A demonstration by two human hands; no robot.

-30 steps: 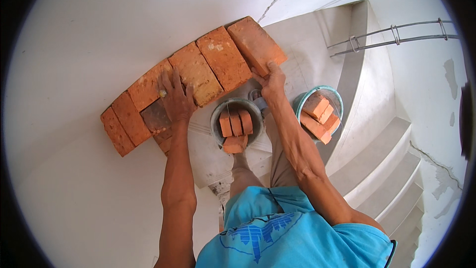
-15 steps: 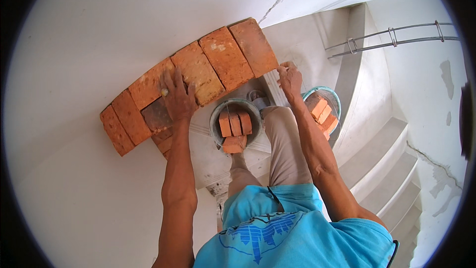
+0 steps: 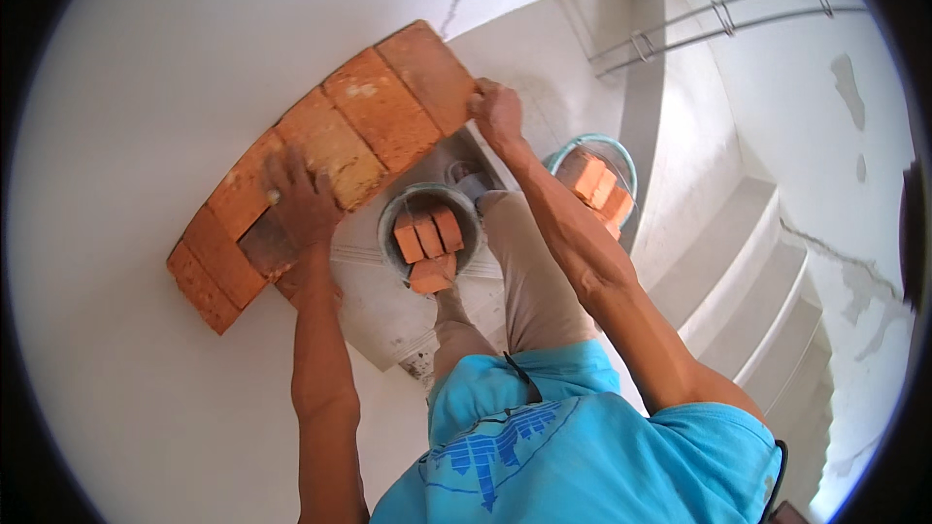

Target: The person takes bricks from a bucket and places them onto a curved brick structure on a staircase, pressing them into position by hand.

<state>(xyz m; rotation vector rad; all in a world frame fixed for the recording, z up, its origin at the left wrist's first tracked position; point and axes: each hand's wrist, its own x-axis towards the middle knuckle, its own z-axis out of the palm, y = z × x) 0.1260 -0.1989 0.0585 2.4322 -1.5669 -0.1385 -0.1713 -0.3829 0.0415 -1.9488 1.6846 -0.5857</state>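
Note:
A row of orange-red bricks (image 3: 381, 107) lies side by side along the white wall, its tops facing me. My left hand (image 3: 307, 209) rests on the row with fingers spread, over a yellowish brick (image 3: 330, 160) and next to a darker grey-brown brick (image 3: 265, 245). At the row's right end, my right hand (image 3: 498, 114) has its fingers closed on the near right corner of the end brick (image 3: 424, 76). Its fingertips are partly hidden. Below the row is a dark grey bucket (image 3: 387, 254) with several bricks (image 3: 427, 233) in it.
A second bucket (image 3: 629, 157) with a turquoise rim, right of my forearm, holds more bricks (image 3: 594, 184). Grey stair steps (image 3: 723, 252) run down the right side. Above them, a steel rod frame (image 3: 728, 19) juts from the right. My feet stand beside the grey bucket.
The whole view has shifted, so the bricks and buckets appear farther left. My right hand's fingers have closed in on the end brick's corner. My left hand stays spread on the row.

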